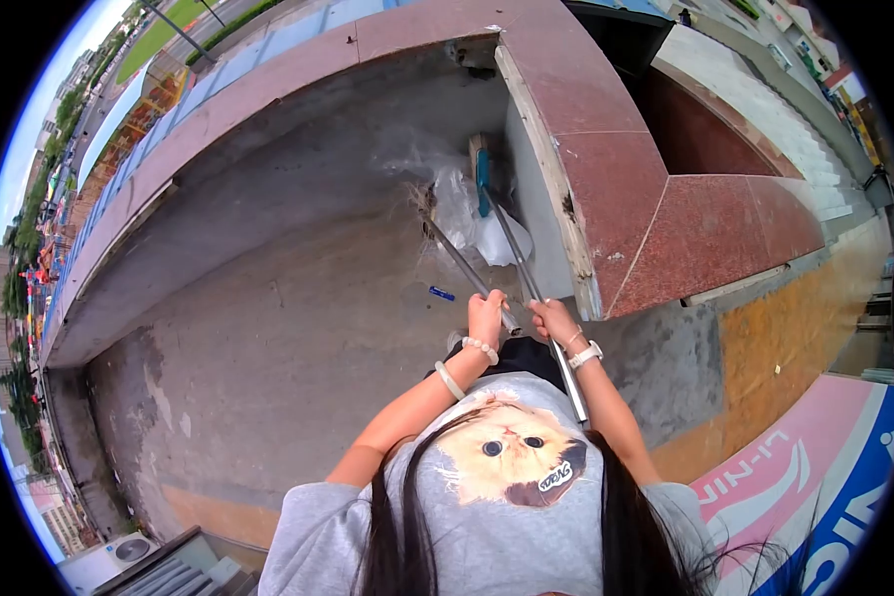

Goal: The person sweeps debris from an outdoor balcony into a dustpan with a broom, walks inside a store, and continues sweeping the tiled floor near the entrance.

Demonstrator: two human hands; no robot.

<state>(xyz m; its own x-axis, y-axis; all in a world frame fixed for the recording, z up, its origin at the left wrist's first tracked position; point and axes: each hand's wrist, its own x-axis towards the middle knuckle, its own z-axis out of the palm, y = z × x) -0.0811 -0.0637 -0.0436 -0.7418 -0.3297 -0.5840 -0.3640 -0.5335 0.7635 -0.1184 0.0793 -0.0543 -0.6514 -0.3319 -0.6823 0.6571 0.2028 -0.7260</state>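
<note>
My left hand [485,320] is closed around the metal handle of a broom [455,256], close to the handle's end. Frayed straw-like bristles at its far end touch the floor beside crumpled clear plastic [454,207]. My right hand [554,322] grips a longer metal pole with a teal head [483,181]; whether that head is a brush or a dustpan I cannot make out. The pole's near end passes under my right forearm toward my shirt. A white plastic bag [505,238] lies by the teal head, partly behind the pole. A small blue object [441,293] rests on the floor.
A low wall with a reddish stone top [387,42] curves around the concrete floor [258,328]. To the right, a wood-edged partition [551,179] stands close to the poles. A pink and blue sign panel [765,477] is at lower right, an air-conditioner unit [109,561] at lower left.
</note>
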